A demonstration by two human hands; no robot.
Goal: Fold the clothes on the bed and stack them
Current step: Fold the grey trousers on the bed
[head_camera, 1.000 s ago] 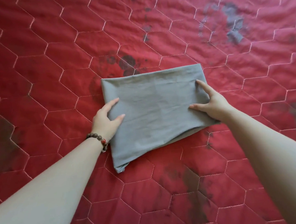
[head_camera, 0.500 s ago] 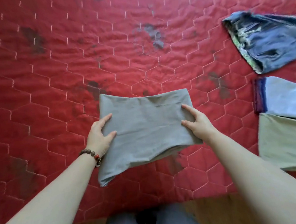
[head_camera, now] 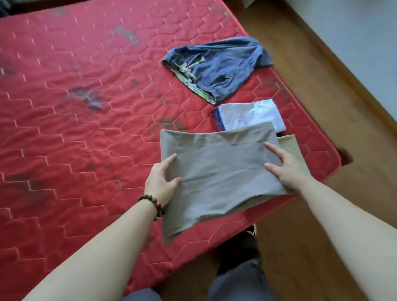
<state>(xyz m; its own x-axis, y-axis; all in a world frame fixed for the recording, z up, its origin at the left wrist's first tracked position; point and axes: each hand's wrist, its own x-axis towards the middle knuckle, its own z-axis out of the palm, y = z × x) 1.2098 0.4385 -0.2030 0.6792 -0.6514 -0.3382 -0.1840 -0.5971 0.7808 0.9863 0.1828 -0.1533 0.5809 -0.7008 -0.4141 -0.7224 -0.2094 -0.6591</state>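
- Red quilted bed (head_camera: 74, 135) fills the view, with wooden floor (head_camera: 338, 211) along its right side.
- Folded grey garment (head_camera: 218, 172) is at the bed's near right corner, partly over a beige folded piece (head_camera: 291, 148).
- Left hand (head_camera: 162, 178) holds the grey garment's left edge, thumb on top; right hand (head_camera: 285, 167) holds the right edge the same way. Each grip looks like a pinch on the cloth, though the fingers underneath are hidden.
- White folded piece (head_camera: 251, 117) lies just beyond, touching the grey one.
- Blue shorts (head_camera: 217, 69) lie further back, crumpled and unfolded.
- By my reading, three pieces are folded, the grey is being stacked, and the shorts remain.
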